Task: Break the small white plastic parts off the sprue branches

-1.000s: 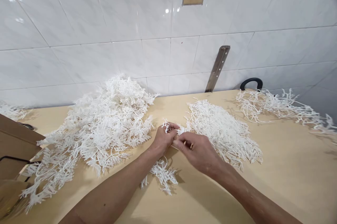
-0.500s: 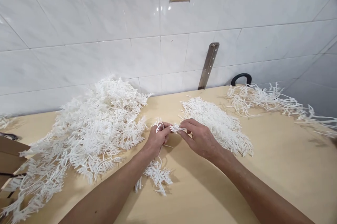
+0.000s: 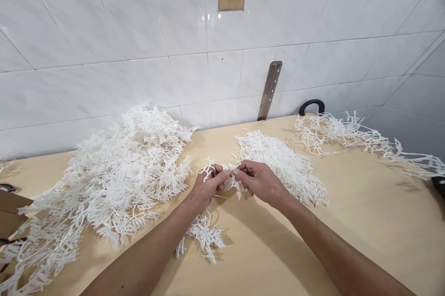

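Between my two hands is a white plastic branch piece (image 3: pixel 233 186) with thin forked twigs. My left hand (image 3: pixel 210 183) pinches it from the left, with more white twigs sticking out above the fingers. Thumb and fingers of my right hand (image 3: pixel 257 180) are closed on the other side of the piece, and the fingertips of both hands nearly meet. Below my left wrist, a small bunch of white sprigs (image 3: pixel 206 235) lies on the table. Just behind my right hand is a heap of small straight white pieces (image 3: pixel 285 161).
A large pile of white branched plastic (image 3: pixel 128 170) covers the table's left side. Bare branching stems (image 3: pixel 347 131) lie at the back right by a black curved handle (image 3: pixel 312 102). A metal strip (image 3: pixel 270 90) leans on the tiled wall. A brown box (image 3: pixel 12 208) stands far left.
My right hand has closed in toward my left, and the branch piece now hangs lower between the fingers. The view has shifted slightly.
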Demonstrator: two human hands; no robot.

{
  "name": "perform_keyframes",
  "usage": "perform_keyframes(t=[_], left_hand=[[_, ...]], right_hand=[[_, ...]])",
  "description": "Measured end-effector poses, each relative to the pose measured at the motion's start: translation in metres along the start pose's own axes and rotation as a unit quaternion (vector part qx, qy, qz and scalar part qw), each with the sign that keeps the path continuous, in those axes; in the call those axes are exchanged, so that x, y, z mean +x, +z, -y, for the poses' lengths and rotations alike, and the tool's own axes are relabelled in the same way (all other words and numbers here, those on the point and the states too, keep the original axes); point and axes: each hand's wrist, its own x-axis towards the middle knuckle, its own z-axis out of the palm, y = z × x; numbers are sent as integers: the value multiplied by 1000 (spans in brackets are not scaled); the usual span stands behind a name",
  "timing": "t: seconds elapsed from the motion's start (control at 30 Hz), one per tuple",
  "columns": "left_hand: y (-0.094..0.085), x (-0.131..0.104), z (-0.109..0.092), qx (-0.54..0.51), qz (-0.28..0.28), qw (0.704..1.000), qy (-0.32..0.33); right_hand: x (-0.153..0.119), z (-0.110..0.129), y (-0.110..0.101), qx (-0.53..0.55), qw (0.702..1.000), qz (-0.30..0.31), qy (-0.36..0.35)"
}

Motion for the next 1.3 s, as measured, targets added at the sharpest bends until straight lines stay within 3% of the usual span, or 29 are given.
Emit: perform_keyframes(t=[0.17, 0.3, 0.77, 1.03, 1.3], left_hand=[[-6, 8, 4, -40, 57, 996, -49], [-8, 9, 3, -47, 69, 994, -64], [-2, 7, 5, -40, -46, 997, -47], [-2, 8, 6, -56, -65, 995, -44], [-2, 7, 5, -39, -70, 996, -31]], right_hand=[[3, -3, -3, 21, 999, -23, 19], [3, -3, -2, 53, 998, 18, 31], [1, -8, -5, 76, 992, 92, 33], [6, -14, -5, 96, 992, 66, 38], [5, -4, -4, 1, 995, -58, 86]])
